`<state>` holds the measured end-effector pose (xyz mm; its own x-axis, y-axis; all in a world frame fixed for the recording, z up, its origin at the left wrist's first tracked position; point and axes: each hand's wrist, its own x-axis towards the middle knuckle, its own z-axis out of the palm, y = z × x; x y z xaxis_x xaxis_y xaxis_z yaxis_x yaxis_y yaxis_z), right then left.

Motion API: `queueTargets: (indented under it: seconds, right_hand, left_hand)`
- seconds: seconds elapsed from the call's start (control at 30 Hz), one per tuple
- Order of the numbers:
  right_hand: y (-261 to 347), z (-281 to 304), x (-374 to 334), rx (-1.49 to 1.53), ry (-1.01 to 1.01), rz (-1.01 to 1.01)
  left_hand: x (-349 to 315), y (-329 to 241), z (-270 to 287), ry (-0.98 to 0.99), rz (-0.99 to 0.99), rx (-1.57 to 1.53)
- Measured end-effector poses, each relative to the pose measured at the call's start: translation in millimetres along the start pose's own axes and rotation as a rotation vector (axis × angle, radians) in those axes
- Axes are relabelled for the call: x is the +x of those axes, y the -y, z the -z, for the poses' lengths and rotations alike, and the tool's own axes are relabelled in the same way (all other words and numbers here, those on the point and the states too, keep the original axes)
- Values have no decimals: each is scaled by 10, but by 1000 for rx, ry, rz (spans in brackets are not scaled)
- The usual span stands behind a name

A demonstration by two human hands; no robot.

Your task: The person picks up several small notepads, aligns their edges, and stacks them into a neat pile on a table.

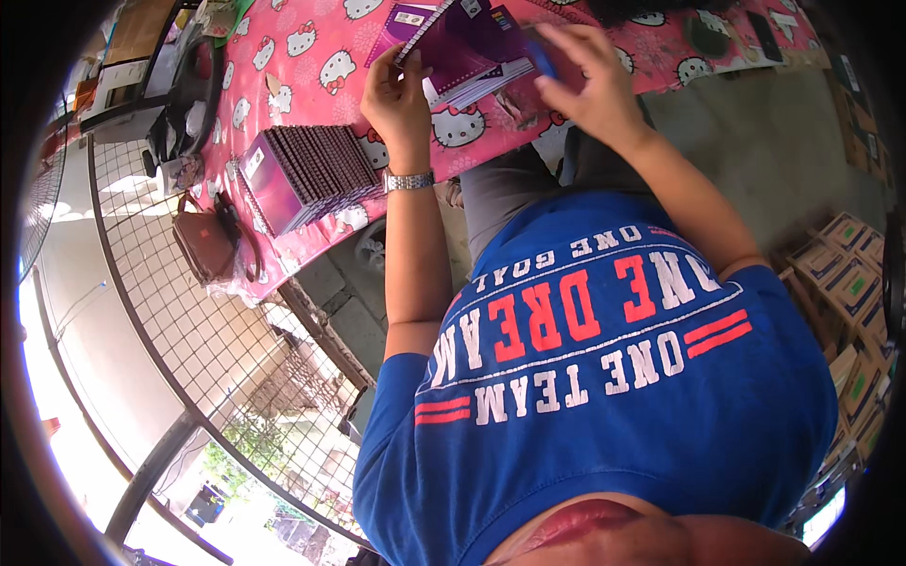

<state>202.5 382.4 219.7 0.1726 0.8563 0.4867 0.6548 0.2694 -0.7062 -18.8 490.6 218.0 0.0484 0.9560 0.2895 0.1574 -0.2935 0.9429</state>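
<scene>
A purple spiral-bound notebook (477, 42) lies at an angle on the pink patterned tablecloth, its white binding slanting along the left side. My left hand (398, 99) is closed on the lower end of that binding, thumb and fingers pinched. Pale page edges (489, 83) show beneath the purple cover. At its right side my right hand (599, 85) has thumb and fingers spread apart. Between those fingers and the notebook sits a narrow blue thing (542, 57), too blurred to name; whether my fingertips touch it is unclear. Another purple cover is partly hidden behind the notebook.
A stack of purple spiral notebooks (302, 179) stands left of my left forearm. Beyond it a brown bag (208, 243) hangs by the table edge, near a wire mesh (142, 222). A dark phone (763, 36) lies far right. Cardboard boxes (854, 274) are piled at right.
</scene>
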Motion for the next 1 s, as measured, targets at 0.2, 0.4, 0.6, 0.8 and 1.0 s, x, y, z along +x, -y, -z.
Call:
queueTargets:
  seconds: [0.2, 0.4, 0.6, 0.8, 1.0]
  right_hand:
    - [522, -344, 314, 41, 180, 293]
    - [531, -420, 281, 4, 175, 261]
    - [532, -339, 380, 1272, 766, -711]
    - [320, -93, 281, 520, 365, -186]
    - [-587, 142, -123, -219, 261, -183]
  left_hand:
    - [-20, 62, 27, 8, -89, -4]
    - [-63, 120, 8, -31, -72, -55]
    - [-134, 134, 11, -148, -154, -34]
    - [11, -537, 661, -435, -270, 115]
    - [45, -1302, 1847, -532, -229, 234]
